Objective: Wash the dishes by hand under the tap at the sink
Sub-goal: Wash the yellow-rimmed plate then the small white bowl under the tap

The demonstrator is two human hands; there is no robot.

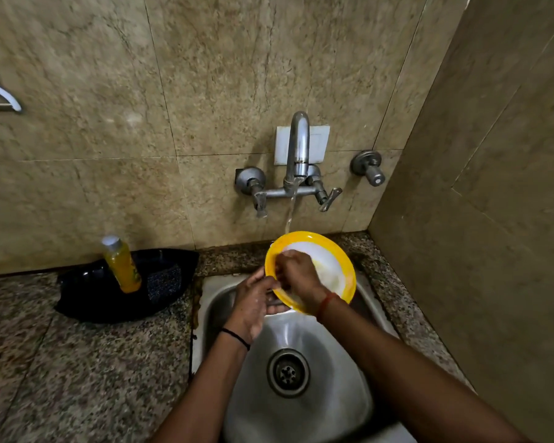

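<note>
Yellow-rimmed with a white centre, the plate [333, 260] tilts over the back of the steel sink [333, 404], its far rim under the stream from the tap [298, 145]. The left hand [253, 305] grips its near-left edge, while the right hand [296, 270] lies across its face with fingers curled, seemingly rubbing, though whether they hold anything I cannot tell. The yellow bottle [122, 266] on the counter shows no readable label.
</note>
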